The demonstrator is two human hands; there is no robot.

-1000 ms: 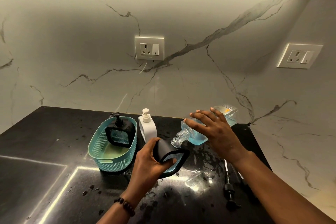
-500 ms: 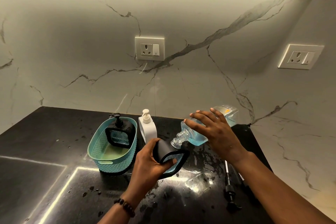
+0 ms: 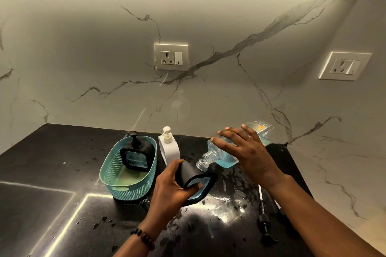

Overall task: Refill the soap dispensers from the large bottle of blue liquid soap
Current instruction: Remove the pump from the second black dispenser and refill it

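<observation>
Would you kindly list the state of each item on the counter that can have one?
Large bottle: uncapped, tipped, mouth at the held dispenser.
Black dispenser: pump off, tilted, in left hand.
Right hand: grips bottle.
Basket dispenser: pump on.
White dispenser: upright, pump on.
Loose pump: lying on counter.

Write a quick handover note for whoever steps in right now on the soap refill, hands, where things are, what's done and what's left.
Left hand grips the black dispenser, tilted, opening toward the bottle.
Right hand holds the large bottle of blue soap tipped, uncapped neck at the dispenser's opening.
A second black dispenser, pump on, stands in the teal basket; the white dispenser stands beside the basket. A loose pump lies on the wet counter.
Done: pump off, pour lined up. Fill levels unclear.
Left: finish the pour, refit the pump.
</observation>
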